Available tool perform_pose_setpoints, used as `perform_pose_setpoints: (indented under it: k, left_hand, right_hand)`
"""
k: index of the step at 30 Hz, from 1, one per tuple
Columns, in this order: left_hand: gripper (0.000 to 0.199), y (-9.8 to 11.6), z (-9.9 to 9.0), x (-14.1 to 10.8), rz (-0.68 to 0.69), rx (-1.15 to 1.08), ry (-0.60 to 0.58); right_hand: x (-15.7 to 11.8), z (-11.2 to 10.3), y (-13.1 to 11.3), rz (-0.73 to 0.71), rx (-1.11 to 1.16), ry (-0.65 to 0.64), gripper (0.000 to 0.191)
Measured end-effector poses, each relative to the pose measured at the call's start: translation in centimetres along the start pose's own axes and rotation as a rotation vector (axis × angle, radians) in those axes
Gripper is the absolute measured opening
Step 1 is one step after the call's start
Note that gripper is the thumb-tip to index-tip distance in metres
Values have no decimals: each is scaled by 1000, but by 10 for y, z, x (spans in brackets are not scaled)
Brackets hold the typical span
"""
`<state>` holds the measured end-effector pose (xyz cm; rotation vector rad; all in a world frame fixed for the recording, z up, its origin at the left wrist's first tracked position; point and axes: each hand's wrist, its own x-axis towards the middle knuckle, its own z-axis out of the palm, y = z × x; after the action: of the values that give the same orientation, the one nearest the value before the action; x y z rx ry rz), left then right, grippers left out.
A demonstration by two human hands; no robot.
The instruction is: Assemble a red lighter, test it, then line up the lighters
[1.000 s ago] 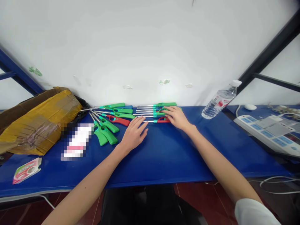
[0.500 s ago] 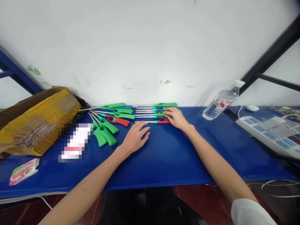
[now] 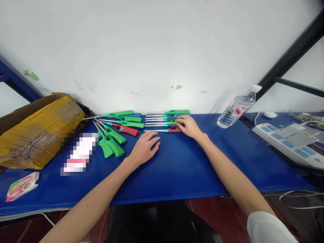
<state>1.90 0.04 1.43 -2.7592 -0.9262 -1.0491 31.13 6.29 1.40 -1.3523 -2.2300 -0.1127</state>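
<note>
Several long-nosed lighters lie side by side in a row near the wall, their metal tips pointing left; a green one (image 3: 179, 111) is at the back and a red one (image 3: 174, 129) at the front. My right hand (image 3: 188, 125) rests over the handles at the row's front right, fingers bent; whether it grips one is hidden. My left hand (image 3: 145, 148) lies on the blue table with its fingers apart, just below the red lighter's tip. To its left, more lighters are fanned out, among them a red one (image 3: 126, 129) and a green one (image 3: 115, 145).
A taped cardboard box (image 3: 43, 131) sits at the left, with a torn card (image 3: 22, 186) in front of it. A water bottle (image 3: 236, 108) leans at the back right, near a white power strip (image 3: 288, 143). The wall (image 3: 152, 50) stands behind.
The whole view has shifted slightly, so things appear a little further left. Both hands keep nearly the same places among the lighters.
</note>
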Motion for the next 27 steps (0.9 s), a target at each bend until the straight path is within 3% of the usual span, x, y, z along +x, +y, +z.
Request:
perform_pose_setpoints:
  k: [27]
  left_hand:
    - [21,0,2,-1,9,-22,-48]
  right_hand:
    - [1,6,-1,7,0,40,28]
